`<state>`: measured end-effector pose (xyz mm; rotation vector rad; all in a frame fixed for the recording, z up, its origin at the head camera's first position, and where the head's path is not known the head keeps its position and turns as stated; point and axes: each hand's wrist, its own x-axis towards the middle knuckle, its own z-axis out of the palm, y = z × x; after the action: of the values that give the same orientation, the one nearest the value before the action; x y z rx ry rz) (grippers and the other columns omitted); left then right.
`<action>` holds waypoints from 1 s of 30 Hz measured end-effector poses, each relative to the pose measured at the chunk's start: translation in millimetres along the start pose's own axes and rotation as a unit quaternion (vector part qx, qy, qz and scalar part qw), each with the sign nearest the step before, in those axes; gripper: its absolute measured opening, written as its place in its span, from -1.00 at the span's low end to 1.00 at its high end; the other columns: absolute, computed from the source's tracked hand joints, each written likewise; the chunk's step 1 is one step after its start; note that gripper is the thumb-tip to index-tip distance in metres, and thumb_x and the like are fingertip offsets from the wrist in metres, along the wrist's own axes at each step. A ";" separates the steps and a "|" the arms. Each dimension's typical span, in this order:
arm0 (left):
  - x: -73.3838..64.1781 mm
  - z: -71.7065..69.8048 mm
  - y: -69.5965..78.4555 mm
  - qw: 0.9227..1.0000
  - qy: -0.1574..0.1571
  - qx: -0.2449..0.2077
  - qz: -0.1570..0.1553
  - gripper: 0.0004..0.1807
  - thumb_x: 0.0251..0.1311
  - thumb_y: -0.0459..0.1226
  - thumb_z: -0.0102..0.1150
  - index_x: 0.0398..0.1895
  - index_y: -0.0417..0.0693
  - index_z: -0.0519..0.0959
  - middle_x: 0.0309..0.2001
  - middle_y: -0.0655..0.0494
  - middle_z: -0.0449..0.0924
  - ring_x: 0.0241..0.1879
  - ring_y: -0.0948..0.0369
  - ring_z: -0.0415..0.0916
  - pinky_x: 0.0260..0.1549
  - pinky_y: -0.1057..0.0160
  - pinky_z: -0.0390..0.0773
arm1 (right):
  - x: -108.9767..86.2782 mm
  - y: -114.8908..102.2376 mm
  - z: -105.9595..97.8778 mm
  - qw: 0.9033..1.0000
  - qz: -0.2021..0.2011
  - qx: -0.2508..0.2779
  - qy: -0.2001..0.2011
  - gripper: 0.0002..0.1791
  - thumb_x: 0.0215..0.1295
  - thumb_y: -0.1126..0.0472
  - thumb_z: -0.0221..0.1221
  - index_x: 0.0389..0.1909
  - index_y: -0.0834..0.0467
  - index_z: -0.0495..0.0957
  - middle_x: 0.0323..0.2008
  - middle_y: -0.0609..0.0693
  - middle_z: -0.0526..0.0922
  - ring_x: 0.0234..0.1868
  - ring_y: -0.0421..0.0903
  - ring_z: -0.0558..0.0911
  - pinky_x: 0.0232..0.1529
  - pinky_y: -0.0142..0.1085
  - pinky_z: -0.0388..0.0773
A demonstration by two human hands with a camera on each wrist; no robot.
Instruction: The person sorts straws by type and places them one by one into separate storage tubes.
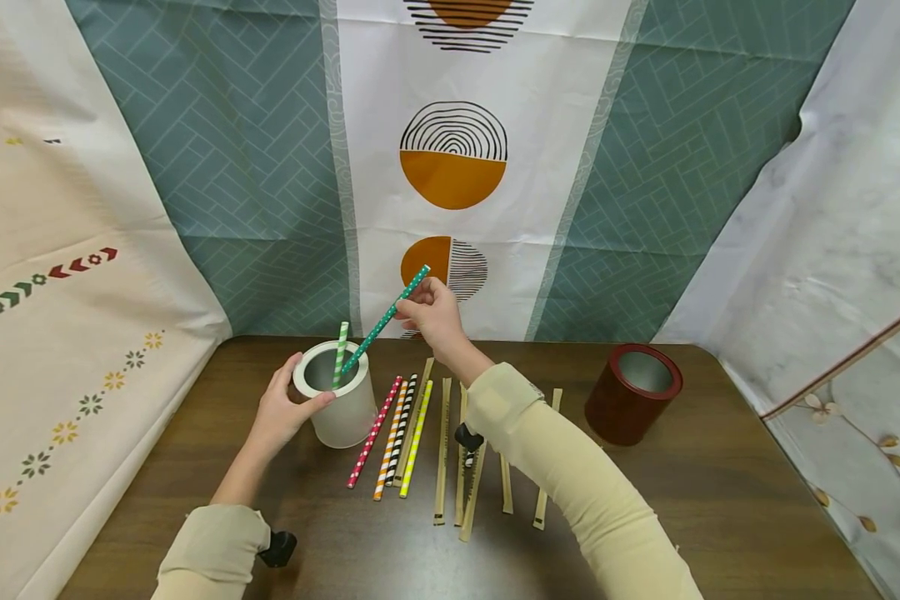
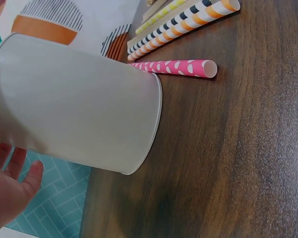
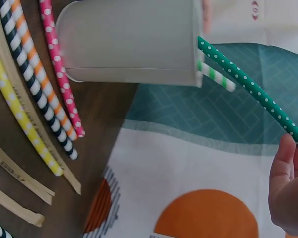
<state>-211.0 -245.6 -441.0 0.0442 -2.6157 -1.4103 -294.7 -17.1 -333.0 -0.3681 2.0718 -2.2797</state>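
Observation:
My left hand point(image 1: 282, 410) grips a white can point(image 1: 343, 423) near its rim, thumb on the near side and fingers around the left. Between thumb and fingers, my right hand point(image 1: 435, 320) pinches the upper part of a green paper straw with white dots point(image 1: 385, 320). That straw slants, its lower end at the can's mouth. A green-and-white striped straw point(image 1: 341, 350) stands inside the can and pokes above the rim; its bottom is hidden. In the right wrist view, the dotted straw point(image 3: 253, 89) crosses the can's opening beside the striped one point(image 3: 219, 78).
Right of the can lie pink dotted point(image 1: 375, 432), orange striped point(image 1: 391, 440), black striped point(image 1: 402, 429) and yellow point(image 1: 417, 439) straws. Several paper-wrapped straws point(image 1: 442, 450) lie farther right, partly under my right arm. A dark red can point(image 1: 621, 407) stands at the table's point(image 1: 720, 500) right.

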 end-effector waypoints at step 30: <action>-0.1 0.8 -1.1 1.000 0.004 -0.005 0.002 -0.03 -0.07 -0.08 0.26 0.36 -0.08 -0.07 0.25 -0.22 0.05 0.08 -0.03 0.16 -0.02 -0.06 0.22 | -37.5 23.2 30.3 0.994 0.018 -0.080 -0.070 -0.76 0.12 0.42 0.08 -0.20 0.47 0.36 -0.36 0.35 0.53 -0.30 0.28 0.53 -0.35 -0.19 0.55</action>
<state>-211.1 -245.5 -442.4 0.0442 -2.6007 -1.4204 -255.3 -42.2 -359.0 -0.4784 2.1769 -2.0116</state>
